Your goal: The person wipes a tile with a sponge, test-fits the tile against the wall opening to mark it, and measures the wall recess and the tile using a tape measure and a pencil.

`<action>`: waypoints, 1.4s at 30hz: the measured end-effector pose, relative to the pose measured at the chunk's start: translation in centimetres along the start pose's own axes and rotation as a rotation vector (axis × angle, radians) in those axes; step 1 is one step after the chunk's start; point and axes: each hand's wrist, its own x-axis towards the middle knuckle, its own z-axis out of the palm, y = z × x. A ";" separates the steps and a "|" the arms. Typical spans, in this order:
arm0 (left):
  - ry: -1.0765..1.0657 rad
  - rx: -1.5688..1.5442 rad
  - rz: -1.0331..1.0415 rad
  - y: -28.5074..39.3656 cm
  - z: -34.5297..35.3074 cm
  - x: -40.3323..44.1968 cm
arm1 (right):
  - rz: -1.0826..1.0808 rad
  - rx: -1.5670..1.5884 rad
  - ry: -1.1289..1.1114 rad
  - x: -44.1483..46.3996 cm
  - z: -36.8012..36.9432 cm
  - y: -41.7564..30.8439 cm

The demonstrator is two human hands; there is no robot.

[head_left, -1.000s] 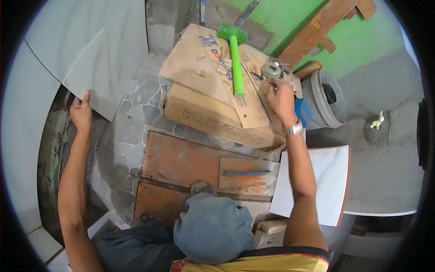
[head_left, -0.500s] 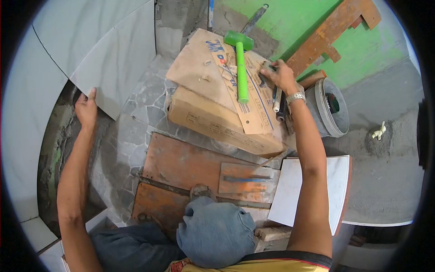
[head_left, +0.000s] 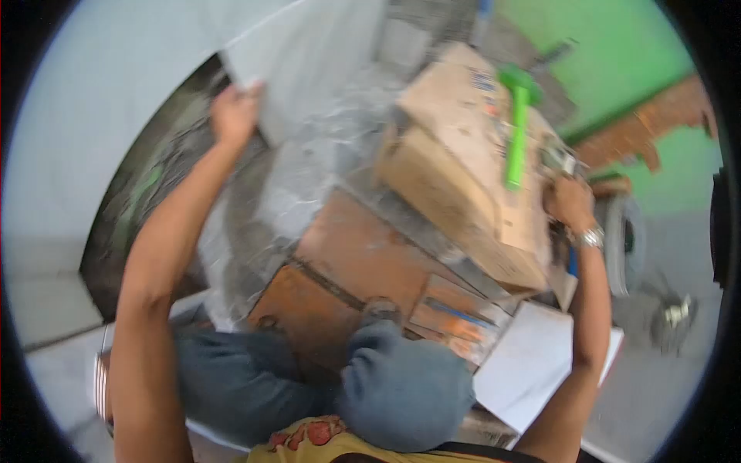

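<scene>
Left of the box [head_left: 455, 212], the left hand [head_left: 235, 116] grips a tile [head_left: 312, 65]; right of the box, I cannot tell if the blurry right hand [head_left: 571, 204] holds anything

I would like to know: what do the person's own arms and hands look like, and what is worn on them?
The left hand and right hand show no gloves. No sleeve covers the visible parts of the arms. A silver-coloured wristwatch sits on the right wrist; its details are blurred.
</scene>
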 end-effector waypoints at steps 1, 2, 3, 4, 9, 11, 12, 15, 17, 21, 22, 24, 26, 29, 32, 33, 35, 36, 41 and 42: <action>-0.042 0.006 -0.076 0.9 -0.3 -0.1 | 0.057 0.035 -0.174 0.5 0.7 0.2; -0.008 -0.102 -0.026 -0.5 0.7 0.4 | 0.030 0.008 -0.185 0.0 -0.1 -0.4; 0.007 -0.192 -0.041 -1.2 1.4 0.7 | 0.017 -0.026 -0.198 -0.3 -1.3 -0.6; 0.008 -0.261 -0.078 -0.4 1.4 0.4 | 0.022 0.008 -0.272 0.2 -1.7 -0.6; -0.004 -0.176 -0.086 0.5 0.5 0.1 | -0.083 0.148 -0.082 0.9 1.1 1.5; -0.006 -0.167 -0.091 0.4 0.6 0.2 | -0.156 0.084 -0.024 0.7 2.3 2.2; -0.006 -0.151 -0.099 1.0 0.4 0.0 | -0.160 0.075 -0.029 0.4 1.7 1.8; 0.004 -0.149 -0.091 0.9 0.4 0.0 | -0.150 -0.070 -0.143 0.2 -0.4 0.1; 0.012 -0.170 -0.077 0.7 0.6 -0.1 | -0.170 -0.120 -0.157 -0.3 -0.4 0.1; 0.022 -0.255 -0.048 -0.2 1.2 0.3 | -0.163 0.069 0.120 -1.1 -0.3 0.1; 0.017 -0.223 -0.050 0.1 1.0 0.2 | -0.134 0.148 0.216 -1.1 -0.5 -0.4; 0.013 -0.191 -0.076 0.6 0.7 0.0 | -0.144 0.250 0.187 -1.3 -1.1 -0.7; 0.010 -0.190 -0.123 0.8 0.6 -0.1 | -0.121 0.344 0.128 -1.5 -1.4 -0.7; -0.008 -0.165 -0.109 0.2 0.6 0.1 | -0.092 0.442 0.037 -1.0 -0.9 -0.2; -0.004 -0.192 -0.115 0.9 0.5 -0.1 | -0.178 0.464 0.048 -0.2 0.1 0.7; -0.005 -0.199 -0.124 0.9 0.5 -0.1 | -0.148 0.396 0.023 -0.1 0.3 0.7; -0.019 -0.219 -0.116 0.7 0.8 0.1 | -0.096 0.259 -0.027 0.2 0.9 0.5; -0.020 -0.228 -0.114 0.3 0.8 0.2 | -0.108 0.292 0.025 0.5 0.9 0.3; -0.090 -0.142 -0.059 -1.9 0.3 0.7 | 0.148 0.247 -0.036 1.2 1.2 1.8; -0.155 -0.062 -0.200 -0.8 0.0 0.9 | 0.122 0.238 0.087 1.6 3.0 3.5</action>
